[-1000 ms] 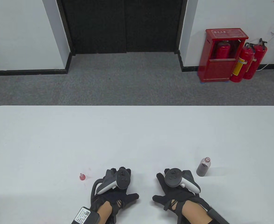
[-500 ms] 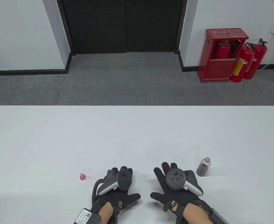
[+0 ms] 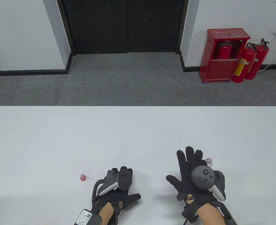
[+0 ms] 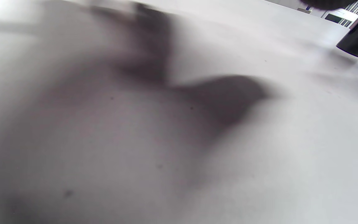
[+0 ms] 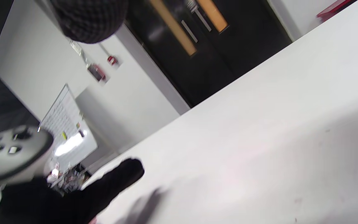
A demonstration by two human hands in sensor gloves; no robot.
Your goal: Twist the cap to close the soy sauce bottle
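The small soy sauce bottle (image 3: 208,161) stands at the near right of the white table (image 3: 138,131). Only its open neck shows, beside my right hand's fingers; its dark body shows in the left wrist view (image 4: 357,42). The red cap (image 3: 82,177) stands alone on the table at the near left, left of my left hand. My right hand (image 3: 183,168) is open with fingers spread, in front of the bottle and holding nothing; whether it touches the bottle cannot be told. My left hand (image 3: 125,187) rests on the table, empty, about a hand's width right of the cap.
The table's near edge is just behind both wrists. A red fire extinguisher cabinet (image 3: 224,55) and loose extinguishers stand on the floor far beyond the table. My left hand's thumb (image 5: 117,183) shows in the right wrist view.
My right hand has moved right and forward from beside the left hand to the bottle, spreading its fingers and covering the bottle's body. The left hand, cap and bottle have not moved.
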